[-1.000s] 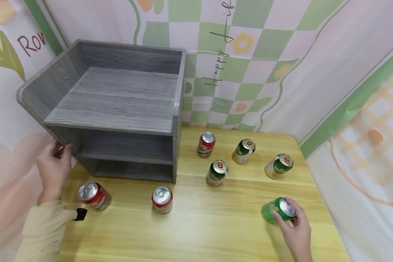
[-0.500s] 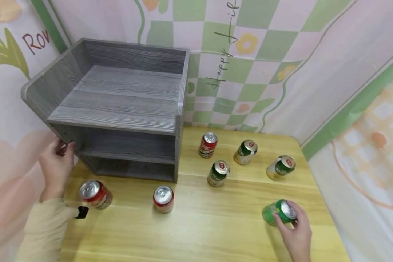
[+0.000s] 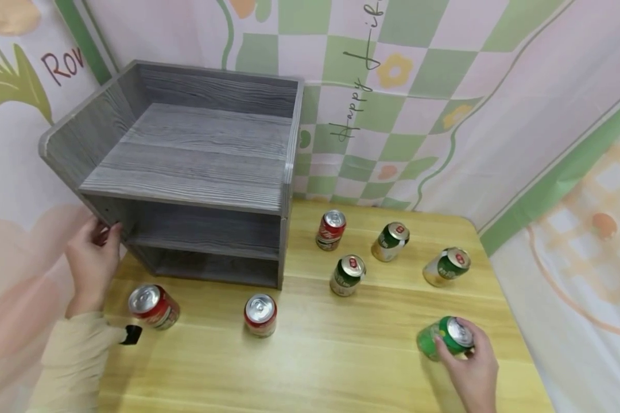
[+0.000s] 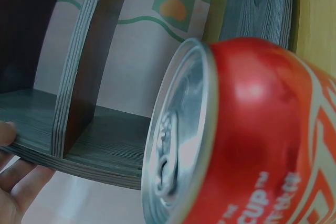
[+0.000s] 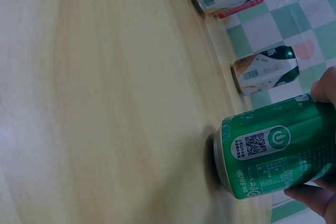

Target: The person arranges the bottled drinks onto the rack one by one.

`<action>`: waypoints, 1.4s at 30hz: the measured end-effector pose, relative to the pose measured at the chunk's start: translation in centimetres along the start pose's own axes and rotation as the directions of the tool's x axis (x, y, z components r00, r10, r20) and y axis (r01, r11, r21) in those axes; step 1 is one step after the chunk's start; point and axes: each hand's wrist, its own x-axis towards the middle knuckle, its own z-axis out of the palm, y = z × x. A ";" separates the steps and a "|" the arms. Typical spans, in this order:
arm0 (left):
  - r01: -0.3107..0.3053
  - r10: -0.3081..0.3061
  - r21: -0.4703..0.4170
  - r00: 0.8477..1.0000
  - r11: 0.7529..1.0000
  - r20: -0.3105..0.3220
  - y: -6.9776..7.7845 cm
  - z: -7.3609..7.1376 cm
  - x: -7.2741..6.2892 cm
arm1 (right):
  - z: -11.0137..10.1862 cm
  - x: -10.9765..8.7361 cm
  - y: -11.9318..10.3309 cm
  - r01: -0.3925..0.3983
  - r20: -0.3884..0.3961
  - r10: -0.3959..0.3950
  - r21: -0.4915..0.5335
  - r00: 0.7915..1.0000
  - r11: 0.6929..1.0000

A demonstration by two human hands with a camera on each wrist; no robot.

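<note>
My left hand grips the left side panel of the grey wooden shelf, thumb on the front edge and fingers round the outside. In the left wrist view, a red soda can stands large in front of the shelf's compartments. On the right of the table, my right hand holds a green soda can near its top, thumb on one side and fingers on the other. Its base is right at the tabletop in the right wrist view, where a QR code shows on the green can.
Before the shelf stand two red cans, the left one by my forearm and another. A third red can and green-white cans stand right of the shelf on the wooden table. Patterned cloth hangs behind.
The whole head view has shifted slightly, so everything appears a little further right. Both hands keep their hold on the shelf panel and the green soda can.
</note>
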 end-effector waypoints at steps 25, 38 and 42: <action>-0.018 0.018 -0.002 1.000 1.000 -0.004 0.4 0.5 0.5 | -6.5 9.6 -13.2 0.268 0.095 -0.280 0.121 0.955 0.956; 0.023 -0.022 0.028 0.999 0.999 -0.027 0.2 0.2 0.1 | -9.2 14.7 -18.0 0.258 0.146 -0.305 0.272 0.941 0.927; 0.026 -0.026 0.024 0.999 0.999 -0.020 0.1 0.2 0.0 | -9.7 16.0 -18.9 0.182 0.194 -0.283 0.417 0.939 0.891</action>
